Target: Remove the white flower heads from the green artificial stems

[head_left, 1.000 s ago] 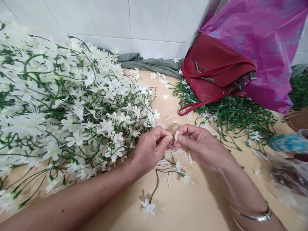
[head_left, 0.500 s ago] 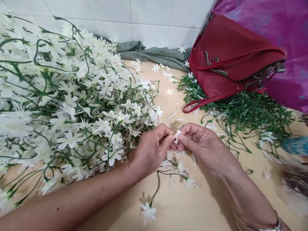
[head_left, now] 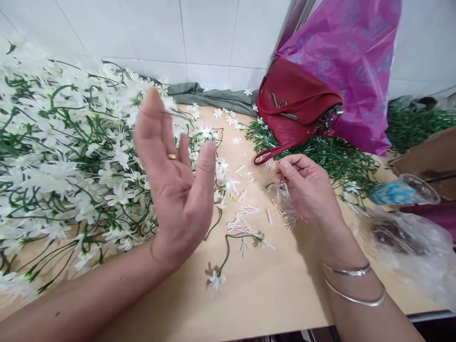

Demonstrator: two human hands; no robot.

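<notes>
My left hand [head_left: 174, 185] is raised above the table, palm turned right, fingers stretched out and holding nothing; a gold ring sits on one finger. My right hand [head_left: 306, 187] rests low over the tan tabletop [head_left: 278, 289] with its fingers curled together in a pinch; what they hold is too small to make out. Loose white stamens and petals [head_left: 245, 209] lie scattered between the hands. A green stem with small white flowers [head_left: 223, 259] lies in front of my left wrist. A large heap of white artificial flowers [head_left: 71, 156] fills the left side.
A red handbag [head_left: 295, 107] leans on a magenta plastic bag [head_left: 342, 61] at the back. Bare green stems [head_left: 338, 161] pile under it. A grey cloth [head_left: 213, 95] lies along the tiled wall. A clear plastic bag [head_left: 413, 247] and a blue object [head_left: 392, 192] sit right.
The hands have parted. My left hand let go of the small flower, rose and opened. My right hand moved right and lowered towards the table. The camera view shifted.
</notes>
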